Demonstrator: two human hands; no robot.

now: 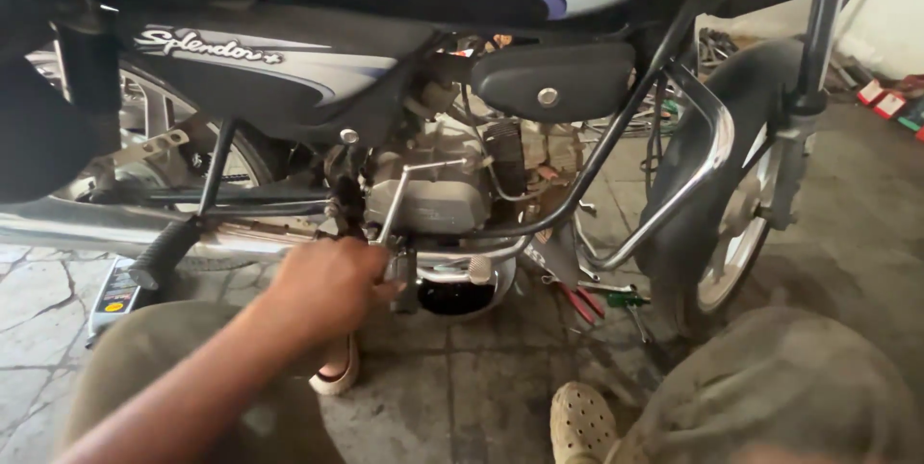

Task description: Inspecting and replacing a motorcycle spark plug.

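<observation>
Our left hand (327,286) grips, apparently, a metal wrench (399,196) at the motorcycle engine (433,190); right hand unseen; work unfinished.

A cracked, stained stone-tile floor (452,397) is seen under everything. Just below the left hand (327,286) a pale sandal (337,373) is planted on it, and a second perforated one (582,421) is set further right. Red-handled pliers (582,302) and a green-handled screwdriver (630,298) are laid well right of that hand. A flat printed packet (114,293) is left off to its left.
</observation>
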